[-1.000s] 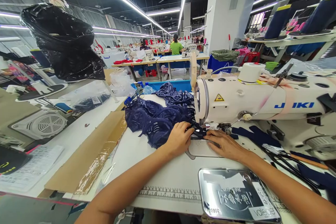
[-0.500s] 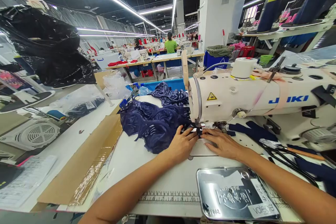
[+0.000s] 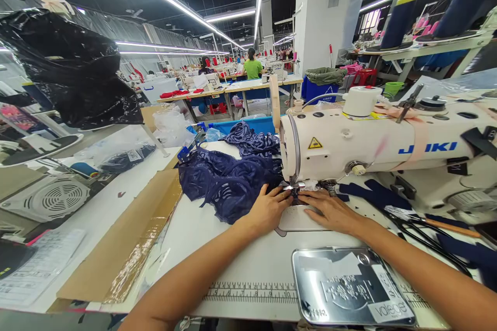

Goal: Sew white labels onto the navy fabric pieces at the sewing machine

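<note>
A navy lace bra-like garment (image 3: 233, 186) lies bunched left of the sewing machine (image 3: 368, 139), and its edge runs under the presser foot (image 3: 295, 185). My left hand (image 3: 268, 210) lies on the fabric beside the foot, fingers stretched forward and thumb apart. From the other side, my right hand (image 3: 328, 209) rests on the machine bed with fingers extended toward the needle area and thumb apart. Both sets of fingertips press close to the foot on a small dark strip of fabric. What lies under the fingertips is partly hidden.
A metal tin lid (image 3: 353, 287) lies near the front edge, beside a printed ruler (image 3: 252, 293). Black scissors (image 3: 427, 240) and navy fabric scraps (image 3: 376, 194) are at right. Cardboard (image 3: 120, 238) stretches along the left. More navy lace (image 3: 250, 139) sits behind. A person (image 3: 253, 66) sits farther back.
My fingertips have shifted slightly around the presser foot, and more of the metal foot shows. The nearby navy fabric has moved a little. Both hands stay in nearly the same place.
</note>
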{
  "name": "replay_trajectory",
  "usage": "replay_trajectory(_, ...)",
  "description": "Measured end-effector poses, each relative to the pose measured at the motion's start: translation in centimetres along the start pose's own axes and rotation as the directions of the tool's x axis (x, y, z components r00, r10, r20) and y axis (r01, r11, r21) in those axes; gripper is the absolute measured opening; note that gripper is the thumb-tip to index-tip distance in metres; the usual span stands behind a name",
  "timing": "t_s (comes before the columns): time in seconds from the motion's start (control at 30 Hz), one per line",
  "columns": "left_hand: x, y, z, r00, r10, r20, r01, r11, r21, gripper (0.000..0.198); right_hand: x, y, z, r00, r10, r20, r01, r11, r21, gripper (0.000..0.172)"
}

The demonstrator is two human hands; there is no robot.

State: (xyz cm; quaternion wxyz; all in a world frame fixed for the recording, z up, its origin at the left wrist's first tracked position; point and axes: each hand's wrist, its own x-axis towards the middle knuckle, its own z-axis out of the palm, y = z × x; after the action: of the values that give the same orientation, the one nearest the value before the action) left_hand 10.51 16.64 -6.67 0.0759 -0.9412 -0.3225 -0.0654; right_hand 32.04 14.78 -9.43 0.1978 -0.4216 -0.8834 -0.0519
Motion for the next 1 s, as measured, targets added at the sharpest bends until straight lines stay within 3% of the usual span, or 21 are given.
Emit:
replay_trajectory(0.17, 0.5, -0.4, -0.3, 1.0, 0.013, -0.014, -0.012, 0.999, 0.045, 0.036, 0.3, 0.6, 0.4, 0.999, -0.009, -0.052, 0.01, 1.0, 0.013, 0.033)
replay_trajectory(0.3, 0.7, 0.4, -0.3, 0.997, -0.02, -0.079, 0.032, 0.986, 0.161, 0.02, 0.5, 0.6, 0.7, 0.993, 0.052, -0.106, -0.06, 0.995, -0.079, 0.032)
replay_trajectory(0.4, 0.7, 1.4, -0.2, 0.99, -0.097, -0.099, 0.121, 0.953, 0.277, 0.015, 0.7, 0.1, 0.3, 0.994, 0.086, -0.067, -0.099, 0.969, -0.225, 0.031)
replay_trajectory(0.5, 0.9, 1.7, -0.1, 0.98, -0.154, -0.129, 0.189, 0.926, 0.326, 0.014, 0.7, -0.8, -0.8, 0.998, 0.058, -0.011, -0.058, 0.944, -0.324, 0.032)
replay_trajectory(0.67, 1.8, 0.4, -0.1, 0.982, -0.128, -0.142, 0.159, 0.959, 0.234, 0.025, -0.3, -1.5, -2.3, 0.997, -0.054, 0.046, 0.065, 0.961, -0.268, 0.014)
replay_trajectory(0.87, 2.3, -0.6, 0.4, 0.988, -0.109, -0.109, 0.125, 0.981, 0.151, 0.026, -1.3, -0.6, -1.8, 0.992, -0.121, 0.024, 0.124, 0.963, -0.238, 0.03)
replay_trajectory(1.0, 2.1, -0.5, 0.3, 0.986, -0.123, -0.113, 0.139, 0.98, 0.141, 0.027, -1.2, -0.1, -1.6, 0.986, -0.164, 0.004, 0.161, 0.962, -0.219, 0.028)
